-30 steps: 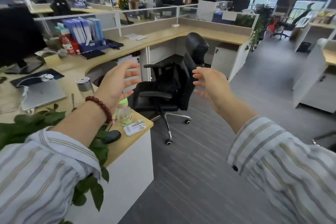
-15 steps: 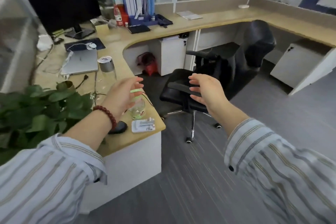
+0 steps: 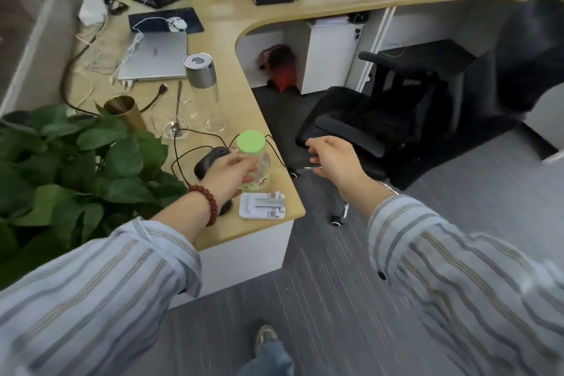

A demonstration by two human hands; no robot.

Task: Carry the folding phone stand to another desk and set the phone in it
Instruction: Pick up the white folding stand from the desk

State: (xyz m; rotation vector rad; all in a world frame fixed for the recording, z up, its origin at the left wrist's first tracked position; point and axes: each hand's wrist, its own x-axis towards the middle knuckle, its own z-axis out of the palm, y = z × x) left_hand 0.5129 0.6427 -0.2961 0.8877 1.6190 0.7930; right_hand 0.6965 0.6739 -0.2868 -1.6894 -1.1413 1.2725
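Office desks with wooden tops fill the far part of the scene, and grey striped carpet (image 3: 320, 299) covers the floor near the person. One curved desk (image 3: 232, 76) ends in a near corner at the middle of the view. On this corner lies the stand (image 3: 262, 205), white, folded flat, close to the desk edge. Just beyond it stands a small bottle (image 3: 254, 159) with a green cap. Left of the bottle is a black mouse (image 3: 210, 160) with a thin black cable. Farther on the desk stand a tall glass flask (image 3: 203, 91) with a metal lid, a spoon (image 3: 177, 113), a gold cup (image 3: 125, 111), a closed silver laptop (image 3: 155, 55) and a dark mouse pad (image 3: 166, 20). A green plant (image 3: 70, 159) fills the left side.

The left hand (image 3: 227, 175) is above the desk corner, in front of the bottle and just to the left of the stand. Its fingers are loosely open and hold nothing; whether they touch the bottle, I cannot tell. A red bead bracelet (image 3: 204, 203) is on this wrist. The right hand (image 3: 334, 159) is in the air over the floor, right of the desk corner, with fingers spread and half curled, also empty. Both sleeves are striped. A black chair (image 3: 412, 119) stands to the right, behind the right hand. One shoe (image 3: 265, 337) shows at the bottom.
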